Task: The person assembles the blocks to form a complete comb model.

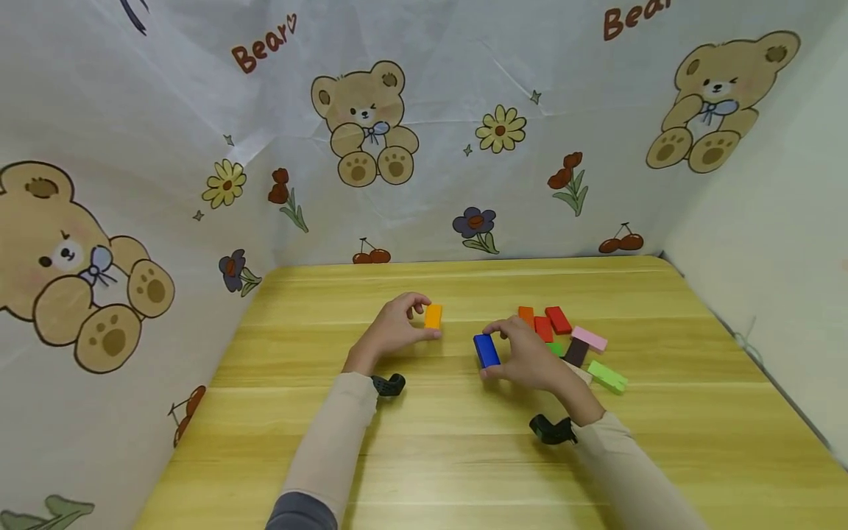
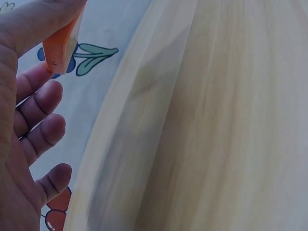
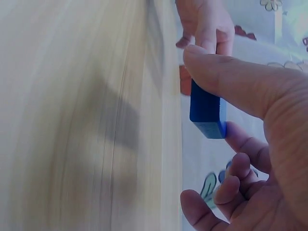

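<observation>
Between thumb and forefinger, my left hand (image 1: 397, 324) pinches a yellow-orange rectangular block (image 1: 433, 316); in the left wrist view the orange block (image 2: 58, 48) hangs off the wooden surface, the other fingers loosely bent below it. My right hand (image 1: 526, 357) grips a blue rectangular block (image 1: 486, 351) by its two ends, thumb at the near end and forefinger at the far end. The right wrist view shows the blue block (image 3: 208, 108) raised above the table, with the left hand beyond it. The two blocks are apart, roughly a hand's width between them.
Beside and partly behind my right hand lies a loose group of blocks: red (image 1: 559, 320), orange (image 1: 526, 315), pink (image 1: 589, 339), dark brown (image 1: 576, 352), light green (image 1: 607, 377) and others. The wooden table (image 1: 424, 456) ends at a bear-printed cloth (image 1: 424, 221).
</observation>
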The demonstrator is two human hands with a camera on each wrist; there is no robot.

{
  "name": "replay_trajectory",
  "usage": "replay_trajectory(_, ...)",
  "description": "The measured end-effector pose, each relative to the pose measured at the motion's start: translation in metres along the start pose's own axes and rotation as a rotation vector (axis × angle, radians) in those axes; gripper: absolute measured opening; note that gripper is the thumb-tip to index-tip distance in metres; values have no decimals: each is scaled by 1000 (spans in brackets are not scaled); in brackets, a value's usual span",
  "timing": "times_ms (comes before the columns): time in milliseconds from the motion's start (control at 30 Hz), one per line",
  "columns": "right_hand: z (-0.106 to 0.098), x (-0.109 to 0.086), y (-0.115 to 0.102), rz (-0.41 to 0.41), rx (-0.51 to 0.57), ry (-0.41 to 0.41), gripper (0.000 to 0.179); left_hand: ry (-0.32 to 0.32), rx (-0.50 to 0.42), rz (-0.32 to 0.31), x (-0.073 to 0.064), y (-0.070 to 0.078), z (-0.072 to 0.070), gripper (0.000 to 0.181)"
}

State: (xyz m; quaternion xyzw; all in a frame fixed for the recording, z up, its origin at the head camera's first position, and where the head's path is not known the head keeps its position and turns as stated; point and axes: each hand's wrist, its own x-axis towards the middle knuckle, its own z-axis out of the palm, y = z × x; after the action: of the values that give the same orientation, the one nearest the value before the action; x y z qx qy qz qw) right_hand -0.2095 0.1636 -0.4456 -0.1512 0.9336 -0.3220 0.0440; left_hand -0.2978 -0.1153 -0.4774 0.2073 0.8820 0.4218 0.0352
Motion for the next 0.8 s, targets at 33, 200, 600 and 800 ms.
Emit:
replay_trajectory(33,2,3,-3,8,5,-3,68,3,5,-3,0,-2,-1,60)
replay_trajectory(200,12,16,-19,31,16,-23,69,31,32,-22,0,-12,-6,61)
replay_trajectory(600,43,44,-34,45,36,-20,70,58,47,-84,-4,-29,-17,55)
replay_trajectory(800,60,50,-38,54,43,-23,69,65,93,-100,-3,-37,-20,57)
